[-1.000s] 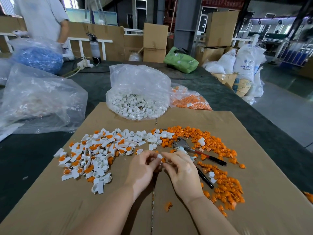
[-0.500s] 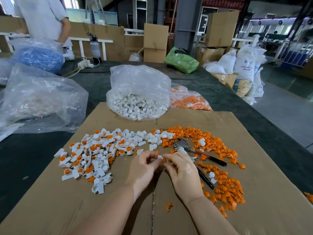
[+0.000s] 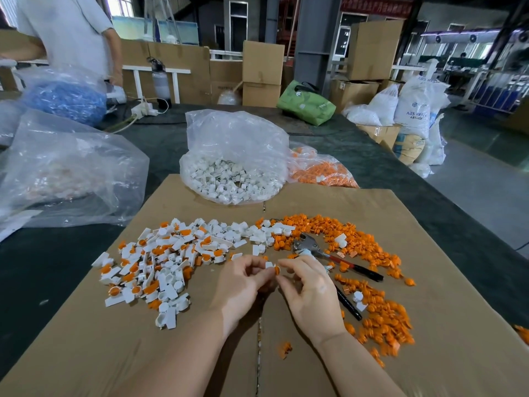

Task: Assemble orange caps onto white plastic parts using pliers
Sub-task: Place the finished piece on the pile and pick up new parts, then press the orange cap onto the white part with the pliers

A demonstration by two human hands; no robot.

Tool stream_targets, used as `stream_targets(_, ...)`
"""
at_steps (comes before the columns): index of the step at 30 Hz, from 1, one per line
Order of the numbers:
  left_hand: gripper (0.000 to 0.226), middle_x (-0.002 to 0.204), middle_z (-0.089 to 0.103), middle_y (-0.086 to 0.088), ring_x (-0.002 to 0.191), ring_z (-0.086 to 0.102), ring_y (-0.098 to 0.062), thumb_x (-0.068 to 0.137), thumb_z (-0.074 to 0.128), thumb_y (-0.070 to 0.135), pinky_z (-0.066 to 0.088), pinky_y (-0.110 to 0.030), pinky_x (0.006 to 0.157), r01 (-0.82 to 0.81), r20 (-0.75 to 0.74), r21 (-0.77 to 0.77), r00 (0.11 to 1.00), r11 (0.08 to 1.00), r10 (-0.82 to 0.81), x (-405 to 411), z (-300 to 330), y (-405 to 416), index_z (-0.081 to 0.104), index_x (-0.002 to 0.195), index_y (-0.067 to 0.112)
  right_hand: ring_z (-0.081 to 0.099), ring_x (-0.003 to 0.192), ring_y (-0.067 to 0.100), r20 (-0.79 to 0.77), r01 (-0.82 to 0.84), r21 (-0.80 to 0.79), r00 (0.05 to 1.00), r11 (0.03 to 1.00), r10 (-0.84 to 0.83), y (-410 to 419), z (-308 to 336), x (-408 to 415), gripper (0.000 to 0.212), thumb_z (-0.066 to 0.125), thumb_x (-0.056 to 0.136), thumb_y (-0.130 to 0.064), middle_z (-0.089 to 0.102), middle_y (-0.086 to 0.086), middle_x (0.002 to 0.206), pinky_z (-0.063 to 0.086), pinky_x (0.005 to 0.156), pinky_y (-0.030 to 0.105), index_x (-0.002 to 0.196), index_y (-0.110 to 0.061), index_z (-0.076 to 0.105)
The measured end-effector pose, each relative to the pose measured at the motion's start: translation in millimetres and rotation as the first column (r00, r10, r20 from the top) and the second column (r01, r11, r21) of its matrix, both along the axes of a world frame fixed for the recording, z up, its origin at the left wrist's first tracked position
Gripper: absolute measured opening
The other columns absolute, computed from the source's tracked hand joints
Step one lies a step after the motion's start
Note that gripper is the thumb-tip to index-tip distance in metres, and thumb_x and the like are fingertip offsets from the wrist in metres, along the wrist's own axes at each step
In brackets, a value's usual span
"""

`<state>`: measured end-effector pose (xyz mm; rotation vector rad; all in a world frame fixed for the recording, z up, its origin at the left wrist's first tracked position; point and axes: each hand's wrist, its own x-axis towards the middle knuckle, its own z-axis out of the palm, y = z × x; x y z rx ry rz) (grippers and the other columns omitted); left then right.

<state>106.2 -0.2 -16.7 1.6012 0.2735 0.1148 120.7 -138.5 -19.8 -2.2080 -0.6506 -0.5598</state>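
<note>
A dark table [image 3: 386, 173] fills most of the frame, and a large sheet of brown cardboard [image 3: 429, 339] lies on it across the lower half. At the left edge sits a big crumpled clear bag [image 3: 68, 170], and at upper centre, on the far edge of the cardboard, stands a clear bag of white parts [image 3: 233, 173] with a bag of orange caps [image 3: 317, 170] just beside it to the right. A second person in a pale shirt [image 3: 68, 32] stands at the upper left behind a bag of blue pieces [image 3: 64, 100]. On the cardboard, left of centre, spreads a loose heap of white plastic parts [image 3: 160, 262], many already fitted with orange; right of centre an arc of loose orange caps [image 3: 369, 282] curves down the sheet. The pliers [image 3: 329, 256] lie flat among those caps, metal head toward the centre, dark handles pointing lower right, untouched by either hand. In the lower centre the left hand [image 3: 243, 285] pinches a small white part [image 3: 269, 265] between thumb and curled fingers, and the right hand [image 3: 309, 287] pinches an orange cap [image 3: 277, 270] with curled fingertips, cap and part touching just above the cardboard
</note>
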Motion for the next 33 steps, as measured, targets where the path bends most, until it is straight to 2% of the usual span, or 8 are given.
stream_targets(4,0.011,0.065,0.069,-0.011,0.058,0.064,-0.017,0.083,0.071,0.01,0.053,-0.024,0.057,-0.04,-0.026,-0.056,0.999,0.998,0.039,1.9,1.2,-0.4,0.065,0.086,0.001,0.06,0.095,0.027,0.082,0.275,-0.124,0.961,0.954,-0.266,-9.3,2.6,6.1,0.03,0.075,0.076,-0.01,0.065,0.006,0.098,0.045,0.084,0.042,0.105,-0.008,0.068)
stream_targets(7,0.008,0.061,0.068,-0.004,0.055,0.062,-0.011,0.082,0.071,0.013,0.051,-0.019,0.055,-0.052,-0.052,-0.045,0.997,0.998,0.05,4.8,0.9,0.4,0.067,0.08,0.007,0.043,0.12,0.025,-0.067,0.463,-0.439,0.838,0.77,-0.542,-20.1,13.4,15.9,0.049,0.056,0.088,-0.04,0.052,0.002,0.126,0.027,0.103,0.043,0.131,-0.017,0.049)
stream_targets(11,0.008,0.062,0.068,0.0,0.057,0.063,-0.006,0.081,0.072,0.016,0.051,-0.016,0.057,-0.061,-0.058,-0.032,0.997,0.998,0.059,8.7,1.0,1.1,0.068,0.08,0.01,0.027,0.135,0.027,-0.256,0.329,-0.698,0.715,0.636,-0.651,-33.1,21.3,31.1,0.073,0.039,0.085,-0.064,0.035,0.004,0.145,0.008,0.111,0.055,0.142,-0.021,0.03)
stream_targets(16,0.01,0.064,0.069,0.0,0.06,0.064,-0.006,0.081,0.072,0.015,0.053,-0.018,0.061,-0.072,-0.068,-0.045,0.995,0.996,0.069,10.4,1.5,0.8,0.068,0.084,0.007,0.029,0.133,0.029,-0.255,0.255,-0.752,0.738,0.608,-0.625,-37.1,24.9,36.8,0.065,0.036,0.09,-0.055,0.034,0.006,0.144,0.005,0.11,0.06,0.145,-0.023,0.021)
stream_targets(19,0.01,0.066,0.069,-0.002,0.06,0.064,-0.006,0.081,0.071,0.013,0.053,-0.018,0.061,-0.077,-0.068,-0.046,0.995,0.996,0.074,10.4,2.0,0.8,0.068,0.085,0.004,0.032,0.128,0.029,-0.216,0.252,-0.75,0.78,0.611,-0.587,-36.0,25.2,35.6,0.063,0.036,0.091,-0.051,0.037,0.008,0.139,0.017,0.108,0.057,0.145,-0.022,0.019)
stream_targets(23,0.008,0.063,0.066,-0.004,0.059,0.062,-0.009,0.082,0.07,0.01,0.053,-0.02,0.06,-0.09,-0.087,-0.099,0.993,0.991,0.082,12.1,5.4,1.5,0.066,0.079,0.004,0.04,0.111,0.025,-0.095,0.318,-0.727,0.832,0.609,-0.547,-33.3,36.6,31.9,0.041,0.034,0.094,-0.045,0.045,0.005,0.127,0.037,0.083,0.038,0.121,-0.017,0.045)
stream_targets(28,0.006,0.06,0.062,-0.007,0.054,0.057,-0.013,0.084,0.066,0.002,0.048,-0.018,0.05,-0.123,-0.139,-0.317,0.987,0.94,0.082,19.0,16.5,6.1,0.064,0.079,0.002,0.054,0.089,0.023,-0.344,0.14,-0.476,0.879,0.868,-0.331,-25.3,56.1,30.7,0.033,0.037,0.096,-0.041,0.056,0.006,0.099,0.044,0.071,0.033,0.099,-0.012,0.052)
stream_targets(33,0.006,0.054,0.061,-0.008,0.053,0.052,-0.018,0.084,0.065,0.001,0.046,-0.021,0.041,-0.177,-0.143,-0.373,0.981,0.911,0.132,25.6,28.4,8.7,0.063,0.086,-0.004,0.047,0.052,0.015,-0.825,-0.086,-0.082,0.565,0.993,-0.019,-19.3,75.4,21.8,0.03,0.042,0.089,-0.04,0.057,0.002,0.062,0.034,0.055,0.026,0.073,-0.017,0.052)
